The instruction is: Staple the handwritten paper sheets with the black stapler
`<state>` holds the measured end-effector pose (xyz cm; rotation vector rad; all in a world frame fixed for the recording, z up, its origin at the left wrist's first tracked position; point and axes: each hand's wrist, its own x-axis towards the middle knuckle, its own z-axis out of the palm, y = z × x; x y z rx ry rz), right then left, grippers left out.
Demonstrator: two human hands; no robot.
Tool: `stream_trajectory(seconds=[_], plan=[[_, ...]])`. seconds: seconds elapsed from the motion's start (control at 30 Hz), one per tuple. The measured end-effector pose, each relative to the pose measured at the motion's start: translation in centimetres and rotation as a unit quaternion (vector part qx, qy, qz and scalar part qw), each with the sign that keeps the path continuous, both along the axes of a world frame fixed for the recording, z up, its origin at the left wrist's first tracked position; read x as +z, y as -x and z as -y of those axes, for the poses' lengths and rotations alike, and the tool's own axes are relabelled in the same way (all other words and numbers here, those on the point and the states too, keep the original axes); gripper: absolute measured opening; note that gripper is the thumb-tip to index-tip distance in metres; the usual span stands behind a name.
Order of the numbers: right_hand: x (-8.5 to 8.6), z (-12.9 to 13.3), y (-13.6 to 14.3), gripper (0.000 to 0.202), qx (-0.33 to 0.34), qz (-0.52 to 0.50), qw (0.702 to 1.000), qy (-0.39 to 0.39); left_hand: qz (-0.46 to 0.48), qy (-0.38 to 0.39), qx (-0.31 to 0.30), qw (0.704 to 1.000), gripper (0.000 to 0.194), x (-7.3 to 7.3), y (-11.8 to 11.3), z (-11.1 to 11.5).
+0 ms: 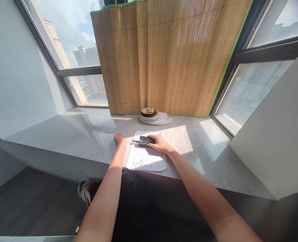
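Note:
My right hand (159, 143) grips the back end of a black stapler (148, 139), whose jaws are spread apart toward the left. The stapler is over the upper part of white paper sheets (146, 159) covered in dark handwriting. Left of the paper, my left hand (119, 138) is closed with the fingers curled; whatever it may hold is hidden. Small dark bits (109, 131) lie on the sill beyond that hand, too small to name.
A stack of plates (150, 118) rests on a white oval board (166, 119) at the back of the tiled window sill (88, 134). Behind it hangs a bamboo blind (164, 67). Windows flank the blind, and a shoe (84, 192) shows below the sill's front edge.

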<state>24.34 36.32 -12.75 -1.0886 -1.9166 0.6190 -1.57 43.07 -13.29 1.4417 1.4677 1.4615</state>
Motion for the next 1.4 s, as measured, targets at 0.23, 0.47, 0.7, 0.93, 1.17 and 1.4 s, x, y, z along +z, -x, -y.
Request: stream_trajectory(seconds=[0.23, 0.47, 0.7, 0.93, 1.17, 1.4], plan=[[0.1, 0.0, 0.0, 0.038, 0.007, -0.001, 1.000, -0.006, -0.020, -0.106, 0.010, 0.994, 0.021, -0.1, -1.9, 4.0], [0.0, 0.0, 0.0, 0.036, 0.011, -0.011, 1.000, -0.022, -0.160, -0.134, -0.059, 0.976, 0.021, 0.3, -2.1, 4.7], [-0.3, -0.1, -0.1, 0.033, 0.026, -0.005, 0.999, -0.033, -0.136, -0.155, -0.102, 0.973, 0.019, 0.4, -1.8, 5.0], [-0.3, -0.2, -0.1, 0.033, 0.015, 0.004, 1.000, -0.023, -0.039, -0.112, -0.096, 0.988, 0.014, -0.7, -1.3, 3.7], [-0.6, -0.3, -0.1, 0.031, 0.004, 0.014, 1.000, -0.023, -0.038, -0.103, -0.134, 0.985, 0.013, -0.2, -1.5, 4.0], [-0.1, 0.0, -0.1, 0.037, -0.008, 0.022, 1.000, 0.001, -0.065, -0.101, -0.140, 0.983, 0.018, -0.3, -1.5, 4.1]])
